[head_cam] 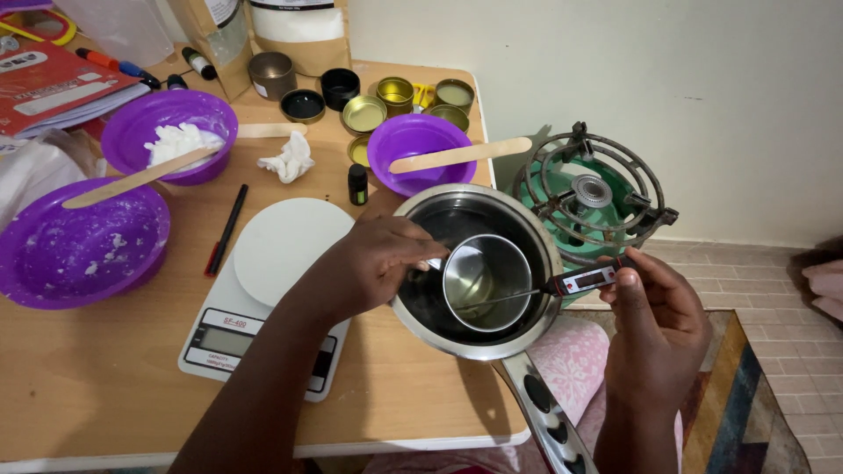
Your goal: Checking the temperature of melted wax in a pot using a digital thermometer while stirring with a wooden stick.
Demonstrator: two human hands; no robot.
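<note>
From the head camera, the left hand [373, 263] sits at the centre of the frame, fingers closed around the handle of a small metal cup [486, 281] that rests inside a larger steel saucepan [413, 312]. The cup lies just right of that hand, touching its fingertips, with clear liquid in its bottom. The right hand [654, 320], at the right of the frame, pinches the black body of a digital thermometer [588, 279] between thumb and fingers; its thin probe runs leftward over the saucepan's rim and down into the cup. So the cup lies between the 2 hands, the left gripping it directly, the right reaching it only through the probe.

The saucepan stands at the right edge of a wooden table [105, 369]. Left of it is a white kitchen scale [263, 290]. Behind, at upper centre, a purple bowl [413, 145] holds a wooden stick. A green gas burner [593, 197] sits at the upper right.
</note>
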